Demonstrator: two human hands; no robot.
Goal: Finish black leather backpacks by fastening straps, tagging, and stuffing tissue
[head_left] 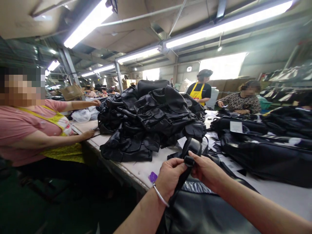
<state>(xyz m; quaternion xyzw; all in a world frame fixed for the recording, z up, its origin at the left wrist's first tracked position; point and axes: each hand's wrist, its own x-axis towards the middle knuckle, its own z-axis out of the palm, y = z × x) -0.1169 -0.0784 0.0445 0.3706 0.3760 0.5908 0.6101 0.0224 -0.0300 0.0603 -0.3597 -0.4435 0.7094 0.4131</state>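
Observation:
A black strap (180, 182) with a dark buckle (189, 161) is pinched between my two hands above the table's near edge. My left hand (170, 174) grips the strap just left of the buckle, a bracelet round its wrist. From the right, my right hand (203, 167) closes on the strap at the buckle, thumb on top. A looped, padded-looking part of the strap (195, 145) rises above my fingers. Below my hands lies a black bag (207, 208), smooth and shiny, partly hidden by my forearms.
A tall heap of black bags (156, 110) covers the middle of the table (125, 167). More black bags (263, 152) and white paper tags (236, 126) lie to the right. A co-worker in a yellow apron (65, 136) reaches in from the left; two other people work beyond the table.

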